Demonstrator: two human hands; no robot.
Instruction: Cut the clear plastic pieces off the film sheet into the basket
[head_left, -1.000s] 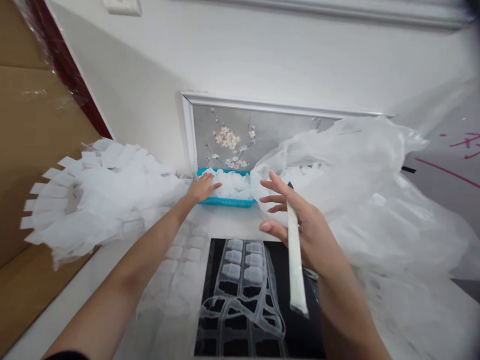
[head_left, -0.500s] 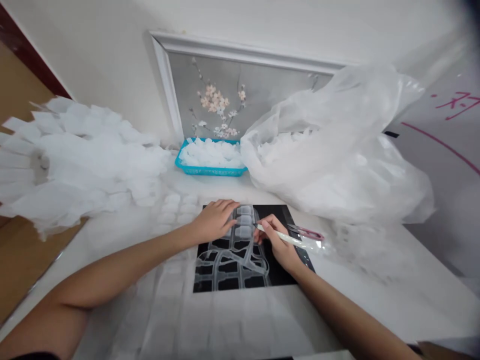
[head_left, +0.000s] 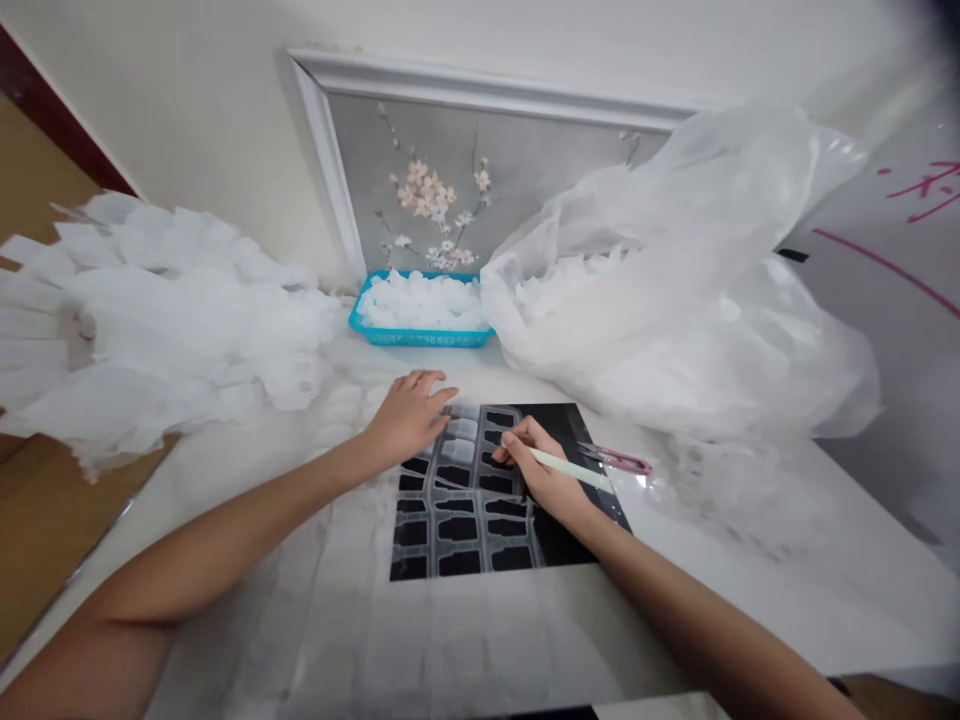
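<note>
A black mat (head_left: 574, 545) lies on the white table under a translucent sheet (head_left: 481, 528) with rows of bottle-shaped openings. Several whitish translucent pieces (head_left: 458, 450) sit in the sheet's upper left part. My left hand (head_left: 405, 420) is at the mat's upper left corner, fingers spread, thumb close to these pieces. Over the sheet's right column, my right hand (head_left: 544, 465) grips a slim white pen-like tool (head_left: 570, 468); its tip is hidden by the fingers. Just right of that hand lies a pair of pink-handled thread snips (head_left: 616, 459).
A blue basket (head_left: 427, 339) of white scraps stands against a framed flower picture (head_left: 540, 190). A large clear plastic bag (head_left: 675, 340) bulges at the right. White translucent sheets (head_left: 187, 310) are heaped at the left, with more film (head_left: 405, 650) along the front.
My left hand has moved left and up, opening away from the sheet. The loose strip across the sheet is gone, and the sheet lies flatter with its right-column openings bare.
</note>
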